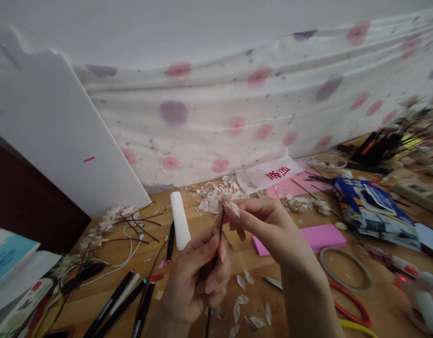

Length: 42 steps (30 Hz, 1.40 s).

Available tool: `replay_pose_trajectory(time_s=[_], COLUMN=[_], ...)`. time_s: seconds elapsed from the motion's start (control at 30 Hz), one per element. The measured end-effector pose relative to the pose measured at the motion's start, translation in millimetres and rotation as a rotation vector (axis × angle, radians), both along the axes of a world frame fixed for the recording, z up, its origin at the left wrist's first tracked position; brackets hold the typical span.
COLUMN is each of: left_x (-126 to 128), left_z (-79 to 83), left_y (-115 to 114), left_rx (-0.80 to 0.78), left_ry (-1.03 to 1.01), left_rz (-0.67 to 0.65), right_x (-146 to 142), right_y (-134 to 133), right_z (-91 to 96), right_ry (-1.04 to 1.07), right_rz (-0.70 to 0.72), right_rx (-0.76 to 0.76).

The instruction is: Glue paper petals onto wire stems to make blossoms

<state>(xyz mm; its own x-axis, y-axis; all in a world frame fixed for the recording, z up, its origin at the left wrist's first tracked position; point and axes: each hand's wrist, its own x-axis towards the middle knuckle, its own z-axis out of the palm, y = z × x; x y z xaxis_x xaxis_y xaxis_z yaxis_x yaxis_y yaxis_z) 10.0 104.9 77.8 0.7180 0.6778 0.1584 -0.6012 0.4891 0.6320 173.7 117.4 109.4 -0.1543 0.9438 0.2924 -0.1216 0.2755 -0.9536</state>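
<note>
My left hand (202, 267) is closed round a thin dark stem (221, 227), which stands nearly upright above the table. At the stem's top, my right hand (269, 225) pinches a pale pink petal (232, 208) between thumb and fingers; the petal appears to touch the tip. Below my hands, several loose pale petals (236, 310) lie on the wood. Behind them is a heap of petals and scraps (219, 195). Finished-looking pale blossoms on dark twigs (114, 220) rest at the left.
A white roll (180, 220) and markers (110, 300) lie left. To the right are folded pink paper (322, 238), a tape ring (323, 267), red-handled scissors (353, 305), a wipes pack (371, 206) and a glue gun (422, 291) with a red light. A white board (72, 122) leans behind.
</note>
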Motion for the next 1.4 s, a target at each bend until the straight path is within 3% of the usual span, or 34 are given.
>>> replay_pose_trajectory(time_s=[0.33, 0.47, 0.7, 0.87, 1.0, 1.13, 1.2, 1.3, 1.4], left_x=[-6, -11, -21, -21, -20, -20, -20, -18, -17], left_z=[0.3, 3.6, 6.4, 3.8, 2.7, 2.5, 1.8, 0.9, 1.7], left_y=[6, 9, 14, 16, 16, 16, 16, 16, 15], left_rx=[-0.152, -0.158, -0.213, -0.207, -0.211, -0.179, -0.163, -0.148, -0.136], left_ry=[-0.156, -0.199, -0.295, -0.287, -0.297, -0.273, -0.239, -0.200, -0.196], left_rz=[-0.164, -0.151, -0.164, -0.139, -0.137, -0.106, -0.088, -0.091, -0.101], right_x=[3, 3, 2, 2, 5, 11, 12, 9, 6], right_y=[11, 16, 20, 12, 9, 13, 13, 7, -1], right_z=[-6.3, -13.4, -20.0, -18.0, -17.5, -16.3, -14.3, -11.7, -11.9], right_ry=[0.025, 0.045, 0.063, 0.142, 0.226, 0.385, 0.490, 0.562, 0.396], right_rz=[0.171, 0.170, 0.034, -0.153, -0.334, -0.489, -0.389, -0.029, 0.156], right_rx=[-0.041, -0.100, -0.096, -0.016, 0.078, 0.299, 0.362, 0.329, 0.258])
